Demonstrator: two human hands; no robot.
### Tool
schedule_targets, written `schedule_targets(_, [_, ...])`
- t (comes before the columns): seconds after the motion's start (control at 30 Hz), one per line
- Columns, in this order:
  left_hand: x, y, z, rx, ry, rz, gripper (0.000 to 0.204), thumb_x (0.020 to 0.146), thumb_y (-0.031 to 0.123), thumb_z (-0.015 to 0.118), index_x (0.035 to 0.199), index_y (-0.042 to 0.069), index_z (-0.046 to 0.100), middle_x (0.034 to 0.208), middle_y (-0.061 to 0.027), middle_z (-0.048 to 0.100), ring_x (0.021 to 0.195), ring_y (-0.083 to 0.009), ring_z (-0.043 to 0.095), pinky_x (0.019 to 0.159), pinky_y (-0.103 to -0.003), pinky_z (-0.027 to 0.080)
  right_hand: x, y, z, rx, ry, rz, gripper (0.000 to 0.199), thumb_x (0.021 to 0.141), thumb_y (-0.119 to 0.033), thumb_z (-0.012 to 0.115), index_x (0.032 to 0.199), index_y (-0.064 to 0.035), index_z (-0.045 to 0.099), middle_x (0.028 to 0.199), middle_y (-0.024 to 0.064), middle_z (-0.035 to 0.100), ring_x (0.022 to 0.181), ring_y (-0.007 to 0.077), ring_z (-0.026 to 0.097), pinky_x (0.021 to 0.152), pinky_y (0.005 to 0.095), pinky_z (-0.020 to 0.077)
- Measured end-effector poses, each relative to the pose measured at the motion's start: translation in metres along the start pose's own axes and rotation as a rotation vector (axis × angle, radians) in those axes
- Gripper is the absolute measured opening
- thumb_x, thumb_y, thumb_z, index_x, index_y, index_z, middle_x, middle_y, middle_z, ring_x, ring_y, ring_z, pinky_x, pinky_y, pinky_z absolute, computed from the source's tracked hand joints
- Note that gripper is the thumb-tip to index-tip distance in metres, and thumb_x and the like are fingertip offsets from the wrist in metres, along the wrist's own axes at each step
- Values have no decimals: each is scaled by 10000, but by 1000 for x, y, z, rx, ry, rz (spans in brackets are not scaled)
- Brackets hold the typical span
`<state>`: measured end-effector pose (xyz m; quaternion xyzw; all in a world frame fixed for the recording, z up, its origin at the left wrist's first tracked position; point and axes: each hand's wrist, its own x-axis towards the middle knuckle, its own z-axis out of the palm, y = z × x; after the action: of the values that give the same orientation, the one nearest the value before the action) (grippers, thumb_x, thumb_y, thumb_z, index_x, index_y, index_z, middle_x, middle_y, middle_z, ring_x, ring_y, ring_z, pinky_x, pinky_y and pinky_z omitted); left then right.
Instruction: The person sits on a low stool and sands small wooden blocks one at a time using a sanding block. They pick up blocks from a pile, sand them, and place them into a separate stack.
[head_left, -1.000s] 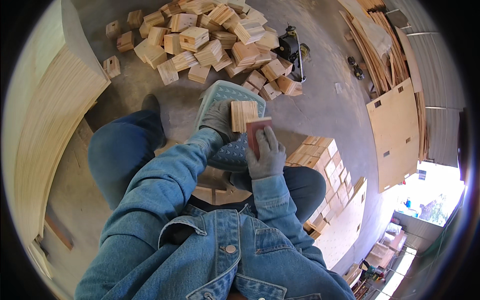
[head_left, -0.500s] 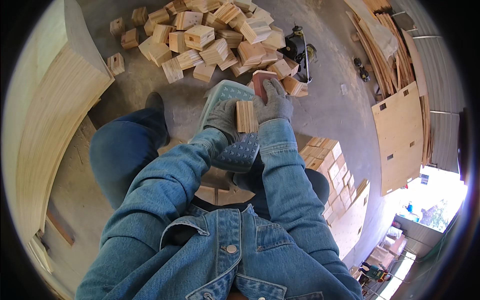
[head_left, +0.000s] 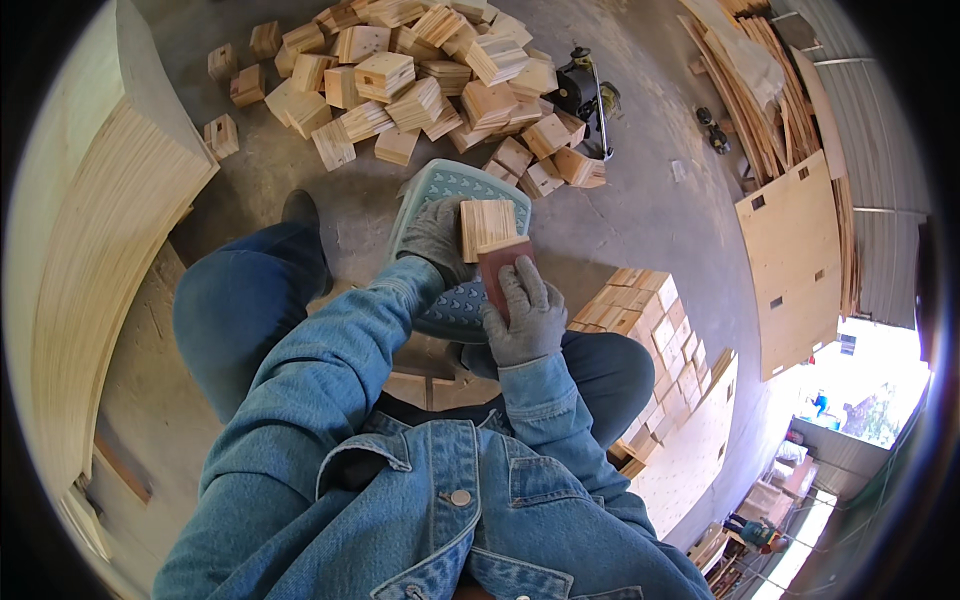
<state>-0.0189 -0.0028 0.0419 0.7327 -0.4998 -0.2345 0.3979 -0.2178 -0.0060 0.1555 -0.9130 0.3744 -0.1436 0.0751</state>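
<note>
My left hand (head_left: 436,238), in a grey glove, grips a laminated wooden block (head_left: 487,226) over a light-green plastic stool (head_left: 440,176) with a raised pattern on its top. In my gloved right hand (head_left: 527,318) is a reddish-brown sanding block (head_left: 503,268), a flat piece with a pale wooden layer along one end. Its far end meets or overlaps the near edge of the wooden block. The fingers of my right hand lie over its upper face. Most of my left fingers are hidden behind the wooden block.
A loose heap of wooden blocks (head_left: 395,75) lies on the floor ahead. To the right, neatly stacked blocks (head_left: 640,310) stand on a board (head_left: 690,460). Thick curved plywood sheets (head_left: 110,230) rise on the left. A black wheeled tool (head_left: 590,100) sits beside the heap.
My right hand has drawn the sanding block back toward me, from beyond the wooden block to its near edge. The wooden block has turned slightly, still in my left hand.
</note>
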Motion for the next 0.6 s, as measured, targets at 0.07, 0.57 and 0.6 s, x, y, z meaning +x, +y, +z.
schedule_targets(0.07, [-1, -5, -1, -79, -3, 8, 838, 744, 435, 837, 1445, 137, 489, 1431, -162, 531, 1382, -370, 484, 1223, -467, 365, 18, -1, 10, -15, 29, -11, 550, 802, -285, 804, 1336, -188, 716, 1480, 46, 597, 1167, 412, 616, 1004, 551, 512])
schedule_targets(0.57, [10, -36, 27, -49, 8, 43, 847, 701, 394, 891, 1409, 118, 515, 1334, -166, 585, 1275, -375, 555, 1147, -464, 433, 94, 6, 29, -60, -74, 26, 647, 817, -356, 798, 1426, -188, 658, 1533, 65, 558, 1221, 417, 613, 1065, 524, 497])
schedule_targets(0.6, [11, -39, 25, -56, -36, 30, 915, 701, 426, 881, 1462, 126, 470, 1384, -169, 551, 1335, -382, 512, 1196, -476, 393, 78, -1, 23, -45, -89, 23, 645, 810, -345, 801, 1419, -182, 664, 1530, 72, 560, 1216, 417, 614, 1056, 527, 500])
